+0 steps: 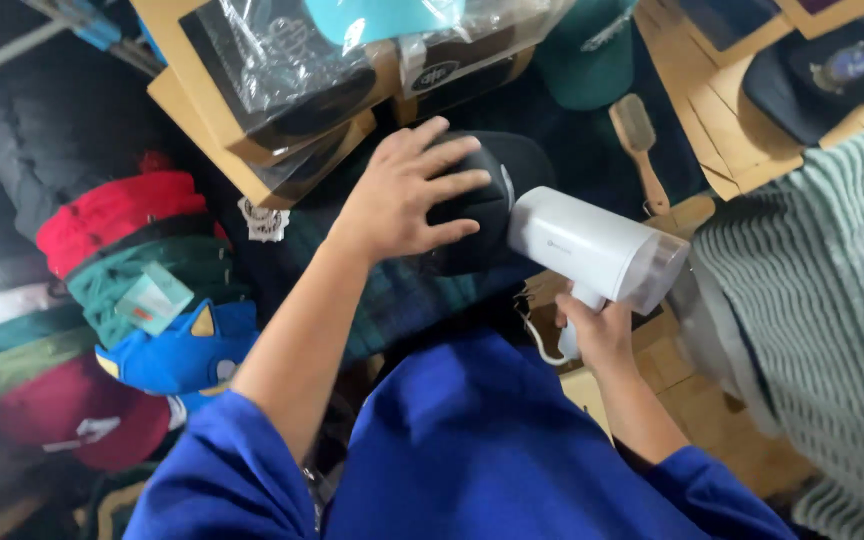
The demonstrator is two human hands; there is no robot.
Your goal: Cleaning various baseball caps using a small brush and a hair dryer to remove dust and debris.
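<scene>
Fingers (pixel 452 165) of left hand (pixel 407 195) spread wide, flat on crown of black cap (pixel 497 190), palm down, pressing w/o gripping. Cap sits under that hand, its far edge showing past fingertips. Right hand (pixel 592 330) clenched round handle of white handheld steamer (pixel 592 250); steamer just right of cap, nozzle end touching or nearly touching cap's side, can't tell which. Left forearm runs diagonally up from blue sleeve (pixel 222 470) to cap; right arm short, bent, wrist upright below steamer. Left of cap: pile of caps, red (pixel 112 210), green, blue (pixel 177 350). Above cap: boxed caps in clear wrap (pixel 282 70). Wooden brush (pixel 639 140) up-right of cap.
</scene>
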